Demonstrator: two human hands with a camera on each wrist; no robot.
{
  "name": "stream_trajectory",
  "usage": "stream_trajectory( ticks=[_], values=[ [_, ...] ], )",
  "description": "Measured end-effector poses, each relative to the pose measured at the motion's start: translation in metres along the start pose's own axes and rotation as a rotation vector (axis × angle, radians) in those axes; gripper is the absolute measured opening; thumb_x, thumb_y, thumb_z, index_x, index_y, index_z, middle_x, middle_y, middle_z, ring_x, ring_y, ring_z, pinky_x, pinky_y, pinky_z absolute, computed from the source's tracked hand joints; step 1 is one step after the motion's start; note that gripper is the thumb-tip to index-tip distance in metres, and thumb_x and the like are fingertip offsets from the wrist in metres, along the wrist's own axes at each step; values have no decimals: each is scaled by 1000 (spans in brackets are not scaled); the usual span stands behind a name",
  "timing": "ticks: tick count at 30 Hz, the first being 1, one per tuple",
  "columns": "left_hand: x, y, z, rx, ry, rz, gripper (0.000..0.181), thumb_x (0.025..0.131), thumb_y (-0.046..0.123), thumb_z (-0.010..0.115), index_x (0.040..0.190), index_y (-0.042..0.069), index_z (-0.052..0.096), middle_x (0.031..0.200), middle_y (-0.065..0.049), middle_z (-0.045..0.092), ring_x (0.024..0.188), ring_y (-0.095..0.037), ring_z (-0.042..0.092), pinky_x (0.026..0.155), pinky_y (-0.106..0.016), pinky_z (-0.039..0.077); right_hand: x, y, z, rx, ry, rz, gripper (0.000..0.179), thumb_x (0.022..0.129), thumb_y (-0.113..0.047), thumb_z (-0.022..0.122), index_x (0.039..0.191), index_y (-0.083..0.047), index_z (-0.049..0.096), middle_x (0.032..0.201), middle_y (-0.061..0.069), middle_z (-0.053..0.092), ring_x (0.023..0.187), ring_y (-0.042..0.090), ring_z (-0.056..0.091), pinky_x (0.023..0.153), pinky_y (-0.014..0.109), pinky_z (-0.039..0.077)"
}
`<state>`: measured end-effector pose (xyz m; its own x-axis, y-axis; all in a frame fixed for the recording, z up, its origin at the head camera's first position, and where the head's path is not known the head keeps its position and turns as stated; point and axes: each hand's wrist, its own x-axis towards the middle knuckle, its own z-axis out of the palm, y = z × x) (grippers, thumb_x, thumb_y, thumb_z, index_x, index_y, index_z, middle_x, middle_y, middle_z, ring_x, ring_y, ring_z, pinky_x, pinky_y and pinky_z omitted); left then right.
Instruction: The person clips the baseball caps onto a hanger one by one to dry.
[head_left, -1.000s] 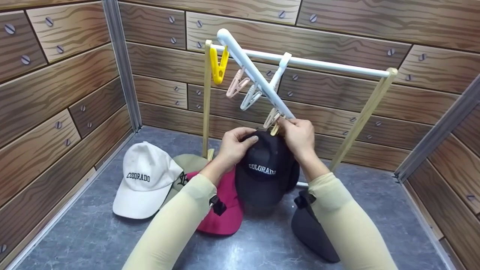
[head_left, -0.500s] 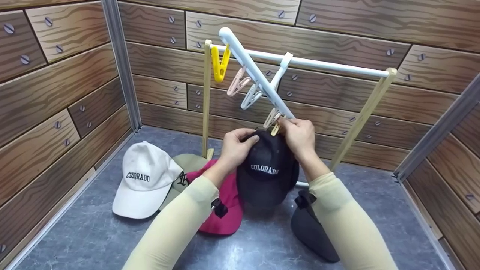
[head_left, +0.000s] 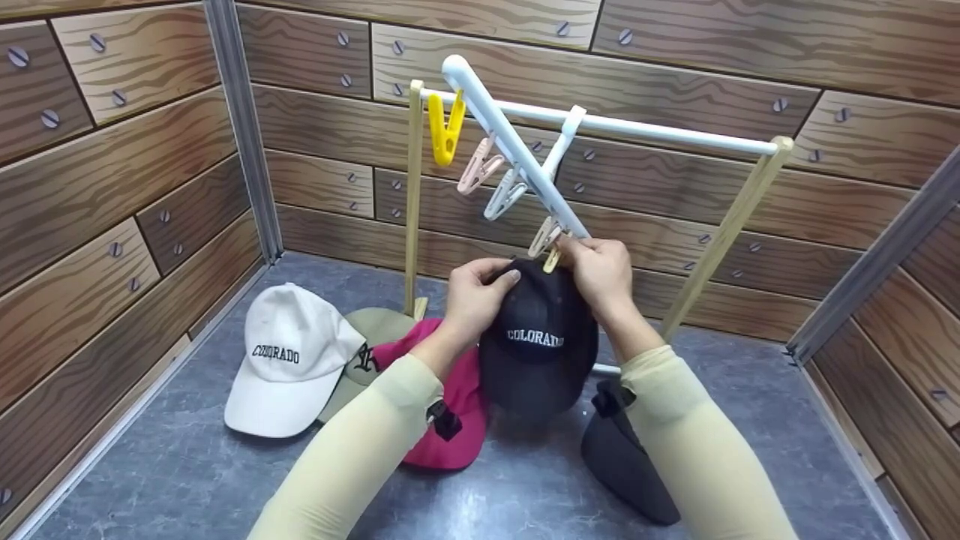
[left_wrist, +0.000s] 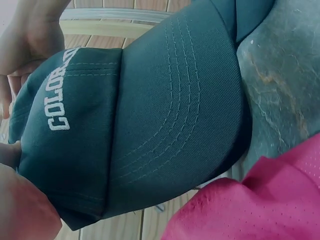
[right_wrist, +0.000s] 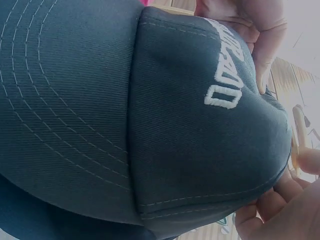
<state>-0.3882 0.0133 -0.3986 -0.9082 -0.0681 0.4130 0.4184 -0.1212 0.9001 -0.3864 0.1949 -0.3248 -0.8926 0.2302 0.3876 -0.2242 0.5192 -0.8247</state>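
A black cap (head_left: 534,360) lettered COLORADO hangs brim-down below the near end of a light blue hanger (head_left: 517,142). My left hand (head_left: 474,296) pinches the left side of its crown between thumb and fingers. At the cap's top right, my right hand (head_left: 602,276) pinches a pale yellow clothespin (head_left: 552,259), whose tip overlaps the crown. Its upper part is hidden by the thumb and fingers. The right wrist view shows the right thumb at the clothespin (right_wrist: 300,127) and the other fingers along the crown. Farther up the hanger hang pink (head_left: 480,166), bluish (head_left: 505,195) and cream (head_left: 544,236) clothespins.
The hanger's hook sits on the white rail (head_left: 667,133) of a wooden-legged stand. A bright yellow clothespin (head_left: 445,131) hangs at its far end. White (head_left: 285,367), olive (head_left: 386,324) and magenta (head_left: 457,420) caps overlap at left. Another dark cap (head_left: 626,465) lies beneath the right forearm.
The black cap and my left hand have shifted slightly to the right. The hanger's far end has swung a little rightward with its clothespins. My right hand has barely moved.
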Motion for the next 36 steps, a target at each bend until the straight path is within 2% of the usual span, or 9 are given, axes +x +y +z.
stream_trajectory(
  ticks=[11,15,19,27,32,36],
  values=[
    [-1,0,7,-48,28,-36,15,97,-2,81,110,-8,83,101,-13,83,83,-8,70,77,-22,58,0,4,-1,5,-11,-6,49,96,-31,78,50,-27,63,54,-12,44,60,16,45,58,29,34],
    [0,-2,8,-44,29,-28,15,97,-2,80,110,-8,83,102,-13,83,85,-7,70,78,-22,57,1,7,-1,9,-22,-8,45,98,-33,77,54,-26,69,56,-12,48,62,15,47,59,28,36],
    [-1,-4,7,-35,9,-32,15,97,-1,80,111,-7,83,104,-12,83,88,-8,70,80,-22,58,1,10,-1,25,-46,-1,41,100,-36,77,61,-24,74,60,-12,52,64,14,49,61,28,38],
    [0,-5,4,-12,-42,-16,16,97,0,81,111,-7,82,102,-11,83,88,-7,71,82,-24,58,-2,19,0,105,-73,-14,50,104,-42,76,61,-20,65,58,-14,43,61,11,44,54,26,35],
    [-1,-6,3,2,-64,-3,18,97,1,80,112,-8,81,104,-14,83,89,-6,71,85,-24,58,-5,27,3,145,-70,-33,44,106,-44,75,74,-15,77,64,-10,46,64,11,45,55,25,36],
    [-2,-8,2,42,-74,23,18,98,2,80,113,-8,80,104,-15,83,89,-7,71,86,-25,57,-6,33,5,151,-71,-35,42,106,-46,75,83,-12,82,68,-8,53,68,12,51,58,24,41]
  ],
)
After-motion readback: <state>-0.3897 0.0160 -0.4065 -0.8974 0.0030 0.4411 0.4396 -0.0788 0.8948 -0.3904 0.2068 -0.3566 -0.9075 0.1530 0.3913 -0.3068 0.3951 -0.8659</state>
